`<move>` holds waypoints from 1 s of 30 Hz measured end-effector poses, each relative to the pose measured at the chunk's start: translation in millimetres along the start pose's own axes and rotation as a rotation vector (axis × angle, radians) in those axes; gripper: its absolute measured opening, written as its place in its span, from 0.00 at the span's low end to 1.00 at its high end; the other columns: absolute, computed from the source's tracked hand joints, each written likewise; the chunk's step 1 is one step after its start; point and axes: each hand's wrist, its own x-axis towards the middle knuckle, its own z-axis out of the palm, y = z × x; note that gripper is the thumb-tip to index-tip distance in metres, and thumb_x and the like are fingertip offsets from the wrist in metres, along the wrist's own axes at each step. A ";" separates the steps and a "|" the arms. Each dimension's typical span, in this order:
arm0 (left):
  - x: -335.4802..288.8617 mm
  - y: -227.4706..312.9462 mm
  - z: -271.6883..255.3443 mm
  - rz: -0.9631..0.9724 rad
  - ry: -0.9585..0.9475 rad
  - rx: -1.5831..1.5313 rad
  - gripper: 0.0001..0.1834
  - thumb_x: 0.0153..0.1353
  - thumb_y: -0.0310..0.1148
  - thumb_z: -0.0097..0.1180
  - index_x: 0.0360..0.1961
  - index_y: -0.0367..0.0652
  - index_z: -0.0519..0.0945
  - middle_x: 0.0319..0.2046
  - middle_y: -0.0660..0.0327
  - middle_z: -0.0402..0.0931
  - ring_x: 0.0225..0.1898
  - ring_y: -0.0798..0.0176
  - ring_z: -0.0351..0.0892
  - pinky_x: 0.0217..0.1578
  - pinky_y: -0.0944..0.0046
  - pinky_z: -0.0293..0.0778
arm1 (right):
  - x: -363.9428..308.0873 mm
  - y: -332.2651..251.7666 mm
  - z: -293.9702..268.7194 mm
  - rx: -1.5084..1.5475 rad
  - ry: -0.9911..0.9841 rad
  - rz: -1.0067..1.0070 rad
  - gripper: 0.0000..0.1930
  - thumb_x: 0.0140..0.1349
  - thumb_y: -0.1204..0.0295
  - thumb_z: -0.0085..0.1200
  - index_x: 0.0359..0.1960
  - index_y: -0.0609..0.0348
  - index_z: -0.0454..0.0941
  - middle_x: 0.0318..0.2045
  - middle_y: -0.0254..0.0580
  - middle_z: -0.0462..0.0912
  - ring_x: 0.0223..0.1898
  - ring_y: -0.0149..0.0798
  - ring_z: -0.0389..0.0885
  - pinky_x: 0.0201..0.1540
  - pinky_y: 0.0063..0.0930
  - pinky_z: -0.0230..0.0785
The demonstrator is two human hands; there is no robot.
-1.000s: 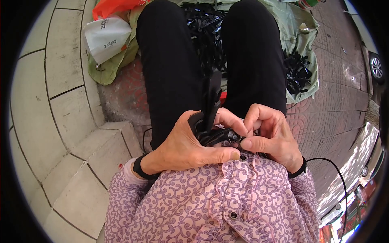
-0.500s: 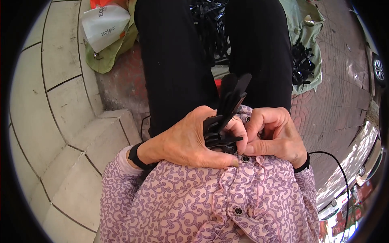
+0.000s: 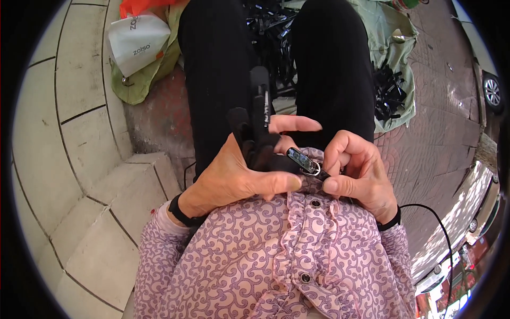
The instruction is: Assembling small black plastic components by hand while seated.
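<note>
Buckled black strap (image 3: 300,159) is between the hands, its end pinched by the grip of the right hand (image 3: 364,178), and may fall if this loosens, while the left hand (image 3: 226,175) clasps black strips (image 3: 260,93).

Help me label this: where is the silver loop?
In the head view, the silver loop is right of centre, between the glossy black piece and the right hand.

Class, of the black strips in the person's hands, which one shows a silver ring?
The glossy strip pinched in the right hand; the bunched strips in the left hand show none.
</note>
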 end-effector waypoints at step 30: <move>22.3 -39.0 15.4 0.631 0.426 0.353 0.11 0.53 0.22 0.68 0.35 0.38 0.79 0.26 0.59 0.80 0.25 0.70 0.81 0.25 0.69 0.72 | 19.1 -13.4 29.4 -0.023 0.194 -0.370 0.09 0.64 0.80 0.58 0.45 0.68 0.79 0.29 0.35 0.83 0.28 0.21 0.77 0.28 0.11 0.66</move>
